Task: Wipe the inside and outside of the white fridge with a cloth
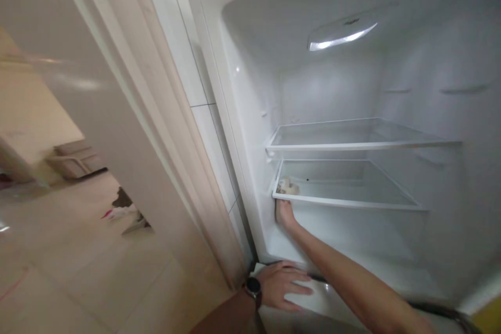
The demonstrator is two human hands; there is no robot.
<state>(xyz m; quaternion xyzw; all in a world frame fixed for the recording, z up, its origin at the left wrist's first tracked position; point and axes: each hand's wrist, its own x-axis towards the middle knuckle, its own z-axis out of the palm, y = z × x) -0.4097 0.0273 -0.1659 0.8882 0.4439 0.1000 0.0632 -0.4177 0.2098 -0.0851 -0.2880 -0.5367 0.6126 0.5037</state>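
Observation:
I look into an open white fridge (242, 130) with two glass shelves. My right hand (285, 203) reaches in and grips the front left corner of the lower glass shelf (352, 199), fingers curled over its edge and seen through the glass. My left hand (284, 284), a dark watch on its wrist, lies flat with fingers spread on the white bottom ledge (313, 297) of the fridge. The upper glass shelf (360, 138) sits just above, bare.
The fridge lamp (340, 36) glows in the ceiling. A white tiled wall and door frame (172, 130) stand left of the fridge. Beyond lies a pale tiled floor (70, 250) with a small dark and red scrap (121, 206) and a low beige unit (74, 159).

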